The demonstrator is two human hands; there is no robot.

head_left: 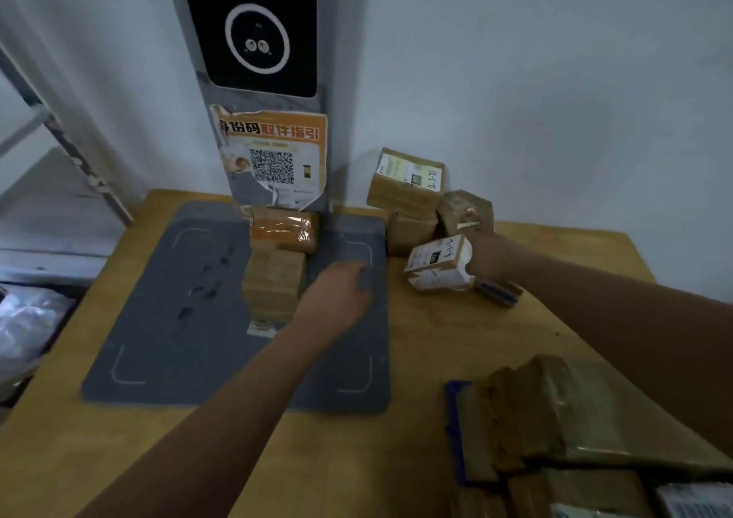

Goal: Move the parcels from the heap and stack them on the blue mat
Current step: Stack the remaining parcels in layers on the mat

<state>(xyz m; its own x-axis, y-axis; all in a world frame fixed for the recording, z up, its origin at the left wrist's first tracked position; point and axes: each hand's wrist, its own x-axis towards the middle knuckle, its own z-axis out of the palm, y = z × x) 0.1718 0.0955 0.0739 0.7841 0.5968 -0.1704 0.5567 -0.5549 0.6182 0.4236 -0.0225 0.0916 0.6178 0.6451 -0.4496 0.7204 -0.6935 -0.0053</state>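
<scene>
- The right hand (490,257) grips one small white-labelled parcel (438,265), held tilted. The fingers are hidden behind the parcel, and it is unclear whether it clears the wooden table (436,351).
- Under the right wrist lies one flat parcel (501,293), mostly hidden.
- The left hand (337,299) hangs over the blue mat (158,319) and holds nothing. Its fingers are loosely bent and blurred at the tips.
- Just left of that hand, a stack of brown parcels (273,279) stands on the mat. The layers blur together, so they cannot be counted. One orange-taped parcel (283,228) sits at the stack's far side.
- Beyond the right hand, a back heap (408,184) of three parcels rests against the wall, off the mat.
- At lower right, a near heap (555,426) of wrapped parcels is cut off by the frame edge, so its number cannot be told.
- One scanner post (254,29) rises at the mat's far edge and carries one torn QR-code poster (273,156).
- One metal shelf (59,140) stands at the left, partly cut off.
</scene>
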